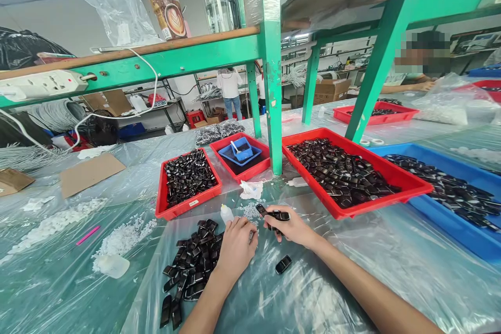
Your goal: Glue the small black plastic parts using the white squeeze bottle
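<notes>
My right hand (288, 227) is closed around several small black plastic casings (281, 215), glossy and oblong with pale edges. One of them sticks up past the thumb. Just left of it, my left hand (238, 244) has its fingers curled downward over the plastic sheet; whatever is between the fingertips is hidden. Behind that hand stands a small white squeeze bottle (226, 213), beside a scatter of small translucent white pieces (249, 211). A heap of black casings (195, 266) lies to the left of my left wrist. A single casing (283, 264) rests on the sheet between my forearms.
Red trays (189, 207) and a blue tray (465, 237) of black parts line the far side. A green post (272, 115) rises mid-table under a shelf. White pieces (121, 237), a pink-handled tool (88, 235) and cardboard (92, 173) lie left. Another person (415, 81) sits right.
</notes>
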`<state>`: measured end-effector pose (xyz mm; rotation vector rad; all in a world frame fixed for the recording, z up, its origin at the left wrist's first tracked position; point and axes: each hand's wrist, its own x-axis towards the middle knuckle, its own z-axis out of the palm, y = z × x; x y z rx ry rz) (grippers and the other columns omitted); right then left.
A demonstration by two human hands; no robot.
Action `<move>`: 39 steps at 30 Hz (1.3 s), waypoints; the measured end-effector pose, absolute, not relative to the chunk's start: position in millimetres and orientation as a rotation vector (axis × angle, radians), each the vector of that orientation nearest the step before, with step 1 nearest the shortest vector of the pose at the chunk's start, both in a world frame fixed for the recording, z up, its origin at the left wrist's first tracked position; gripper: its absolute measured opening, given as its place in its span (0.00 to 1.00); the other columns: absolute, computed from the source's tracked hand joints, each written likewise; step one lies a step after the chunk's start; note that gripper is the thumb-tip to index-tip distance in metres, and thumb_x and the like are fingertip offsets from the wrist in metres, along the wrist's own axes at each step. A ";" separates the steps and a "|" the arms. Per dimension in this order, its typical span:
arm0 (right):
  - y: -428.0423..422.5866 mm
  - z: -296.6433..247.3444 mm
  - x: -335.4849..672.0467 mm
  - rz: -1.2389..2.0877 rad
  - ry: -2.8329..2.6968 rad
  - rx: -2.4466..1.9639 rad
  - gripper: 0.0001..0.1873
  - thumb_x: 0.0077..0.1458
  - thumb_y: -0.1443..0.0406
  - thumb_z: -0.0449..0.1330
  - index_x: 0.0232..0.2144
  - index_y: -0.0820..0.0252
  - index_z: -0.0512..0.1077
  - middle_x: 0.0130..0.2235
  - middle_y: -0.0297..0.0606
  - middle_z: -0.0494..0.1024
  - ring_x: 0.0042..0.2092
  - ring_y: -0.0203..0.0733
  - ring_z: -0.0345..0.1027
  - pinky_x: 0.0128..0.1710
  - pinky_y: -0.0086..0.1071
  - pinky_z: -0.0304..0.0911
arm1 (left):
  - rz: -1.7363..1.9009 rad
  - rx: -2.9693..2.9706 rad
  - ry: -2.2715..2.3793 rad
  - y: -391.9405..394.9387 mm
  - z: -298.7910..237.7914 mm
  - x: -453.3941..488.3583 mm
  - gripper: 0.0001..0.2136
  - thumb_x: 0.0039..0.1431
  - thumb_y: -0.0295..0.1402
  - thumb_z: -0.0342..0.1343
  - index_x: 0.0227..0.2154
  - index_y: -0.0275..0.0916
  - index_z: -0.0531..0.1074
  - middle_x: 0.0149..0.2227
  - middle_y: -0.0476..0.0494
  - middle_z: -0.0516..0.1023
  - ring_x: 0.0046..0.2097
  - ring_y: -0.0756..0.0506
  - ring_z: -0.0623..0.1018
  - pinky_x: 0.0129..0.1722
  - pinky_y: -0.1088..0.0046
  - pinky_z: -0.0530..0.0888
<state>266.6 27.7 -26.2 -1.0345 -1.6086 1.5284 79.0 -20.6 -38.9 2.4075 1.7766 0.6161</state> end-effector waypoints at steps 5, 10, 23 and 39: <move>26.5 -23.1 267.1 1.515 -1.609 -1.018 0.24 0.51 0.44 0.65 0.34 0.59 0.72 0.31 0.34 0.78 0.19 0.30 0.65 0.14 0.24 0.49 | 0.927 2.276 1.755 -19.9 -35.6 78.8 0.06 0.61 0.27 0.54 0.29 0.42 0.72 0.33 0.46 0.78 0.39 0.41 0.76 0.43 0.63 0.69; 27.8 -27.2 267.4 1.504 -1.659 -1.011 0.23 0.53 0.44 0.64 0.32 0.59 0.72 0.32 0.35 0.79 0.19 0.30 0.64 0.13 0.23 0.49 | 1.225 1.932 1.647 -17.6 -33.8 73.0 0.05 0.60 0.34 0.56 0.29 0.42 0.73 0.29 0.48 0.77 0.32 0.46 0.75 0.36 0.70 0.69; 27.1 -35.5 267.1 1.506 -1.742 -0.945 0.22 0.55 0.45 0.63 0.34 0.59 0.74 0.29 0.33 0.77 0.19 0.30 0.62 0.18 0.26 0.60 | 1.352 1.501 1.268 -11.5 -31.0 66.7 0.16 0.58 0.48 0.59 0.31 0.38 0.72 0.29 0.47 0.72 0.31 0.48 0.69 0.31 0.74 0.67; 24.2 -30.4 270.4 1.502 -1.953 -0.893 0.20 0.60 0.48 0.60 0.33 0.59 0.74 0.31 0.33 0.76 0.20 0.30 0.63 0.20 0.26 0.60 | 1.153 1.527 1.163 -15.0 -23.1 60.8 0.19 0.62 0.53 0.55 0.34 0.39 0.69 0.28 0.51 0.65 0.31 0.49 0.65 0.33 0.74 0.65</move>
